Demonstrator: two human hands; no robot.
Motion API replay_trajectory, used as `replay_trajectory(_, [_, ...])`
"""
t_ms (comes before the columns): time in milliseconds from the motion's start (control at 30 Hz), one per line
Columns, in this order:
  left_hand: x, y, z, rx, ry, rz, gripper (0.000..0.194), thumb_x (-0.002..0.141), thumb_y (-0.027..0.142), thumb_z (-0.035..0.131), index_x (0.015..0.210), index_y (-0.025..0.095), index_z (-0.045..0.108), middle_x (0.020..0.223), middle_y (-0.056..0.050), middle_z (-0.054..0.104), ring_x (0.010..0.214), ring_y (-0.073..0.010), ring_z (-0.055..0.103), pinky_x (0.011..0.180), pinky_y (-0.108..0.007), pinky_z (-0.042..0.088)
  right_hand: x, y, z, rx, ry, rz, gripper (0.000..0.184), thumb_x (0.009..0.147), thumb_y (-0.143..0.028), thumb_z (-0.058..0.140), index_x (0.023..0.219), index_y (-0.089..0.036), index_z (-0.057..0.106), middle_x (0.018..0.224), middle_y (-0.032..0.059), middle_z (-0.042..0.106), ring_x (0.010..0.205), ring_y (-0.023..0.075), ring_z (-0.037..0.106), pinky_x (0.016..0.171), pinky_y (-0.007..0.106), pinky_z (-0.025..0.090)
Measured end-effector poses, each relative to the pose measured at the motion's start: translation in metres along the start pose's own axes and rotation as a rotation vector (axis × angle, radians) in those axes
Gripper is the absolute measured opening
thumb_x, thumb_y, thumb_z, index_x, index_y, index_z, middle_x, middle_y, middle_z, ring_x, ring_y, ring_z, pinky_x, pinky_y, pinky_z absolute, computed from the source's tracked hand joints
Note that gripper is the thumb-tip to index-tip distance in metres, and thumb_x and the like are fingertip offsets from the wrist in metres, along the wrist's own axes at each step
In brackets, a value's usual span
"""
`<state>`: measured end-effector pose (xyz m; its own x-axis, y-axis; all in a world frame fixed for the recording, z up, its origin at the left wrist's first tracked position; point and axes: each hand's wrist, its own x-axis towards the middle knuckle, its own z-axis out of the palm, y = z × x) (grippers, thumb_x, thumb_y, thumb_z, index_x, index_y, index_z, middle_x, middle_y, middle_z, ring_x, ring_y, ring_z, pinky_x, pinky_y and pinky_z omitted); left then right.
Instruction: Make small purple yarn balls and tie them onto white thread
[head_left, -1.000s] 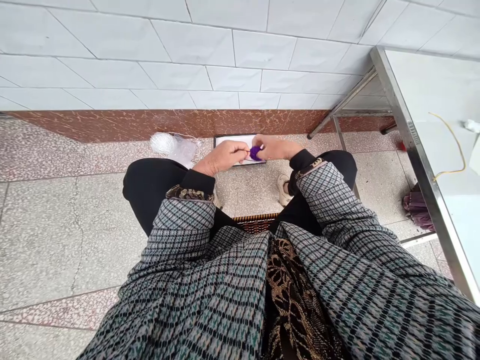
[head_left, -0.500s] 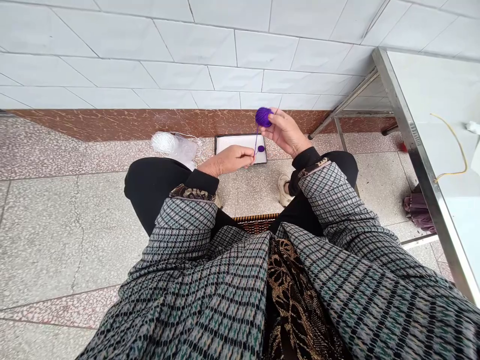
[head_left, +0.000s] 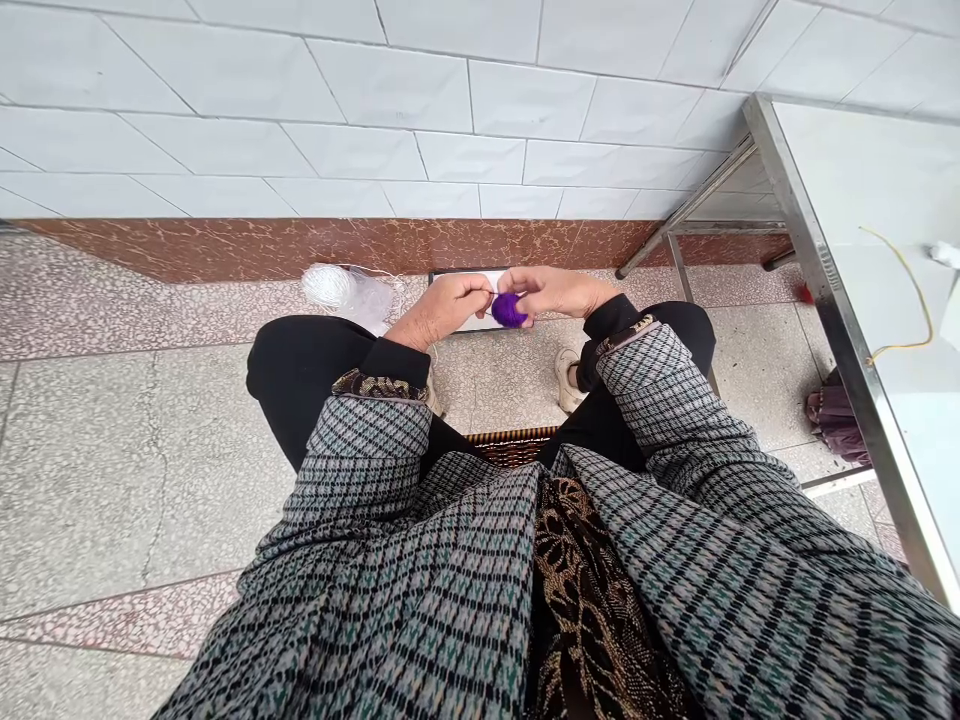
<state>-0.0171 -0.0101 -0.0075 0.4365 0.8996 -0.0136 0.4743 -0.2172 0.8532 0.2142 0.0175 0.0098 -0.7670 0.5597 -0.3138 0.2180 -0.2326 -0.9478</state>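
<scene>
A ball of purple yarn (head_left: 509,311) sits in the fingers of my right hand (head_left: 553,292), above a shallow white tray with a dark rim (head_left: 448,271). Close to its left side, my left hand (head_left: 448,304) pinches what looks like the purple strand. Only a very short bit of yarn shows between the two hands. The hands and the ball cover most of the tray, and the small purple disc inside it is hidden now.
White yarn (head_left: 330,288) lies with clear plastic (head_left: 373,300) on the floor, left of the tray. At the right stands a metal-edged table (head_left: 840,280) with a yellow cord (head_left: 916,300) on it. A tiled wall (head_left: 405,90) rises beyond the tray.
My right hand has brought the purple yarn ball down and left, beside my left hand. My left hand has shifted slightly left and up. The strand that was stretched between them is now short.
</scene>
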Motion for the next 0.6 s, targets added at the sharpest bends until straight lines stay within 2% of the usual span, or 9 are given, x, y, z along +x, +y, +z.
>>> replay_trajectory(133, [0.002,0.001,0.007,-0.005,-0.005,-0.054,0.02,0.084,0.019,0.054,0.065,0.02,0.058,0.064,0.0,0.061,0.065,-0.0152,0.053,0.07,-0.029,0.043,0.002,0.002,-0.005,0.245,0.148,-0.116,0.038,0.085,-0.02,0.087,0.109,-0.02,0.056,0.097,-0.0007,0.069,0.077,0.01,0.066,0.072,0.022,0.059])
replay_trajectory(300, [0.003,0.003,0.02,-0.073,-0.243,-0.027,0.018,0.087,0.023,0.054,0.07,0.02,0.06,0.065,0.0,0.064,0.064,-0.0149,0.058,0.071,-0.028,0.047,0.005,-0.004,-0.003,0.3,0.352,-0.122,0.046,0.086,-0.032,0.091,0.115,-0.023,0.056,0.095,-0.0006,0.068,0.081,0.0119,0.067,0.075,0.023,0.06])
replay_trajectory(467, [0.0,0.007,0.025,-0.087,-0.423,0.012,0.017,0.087,0.029,0.057,0.074,0.02,0.064,0.069,0.0,0.065,0.064,-0.0144,0.06,0.07,-0.027,0.049,0.015,0.001,-0.002,0.153,0.529,-0.089,0.033,0.089,-0.017,0.079,0.109,-0.023,0.053,0.096,-0.0011,0.064,0.08,0.0113,0.063,0.074,0.023,0.057])
replay_trajectory(600, [-0.002,0.008,0.022,-0.094,-0.437,-0.007,0.021,0.091,0.031,0.056,0.074,0.02,0.062,0.069,-0.001,0.064,0.063,-0.0146,0.06,0.071,-0.028,0.05,0.02,0.01,-0.003,-0.221,0.648,-0.01,0.034,0.083,-0.003,0.074,0.096,-0.023,0.05,0.092,-0.0012,0.059,0.084,0.014,0.057,0.076,0.024,0.051])
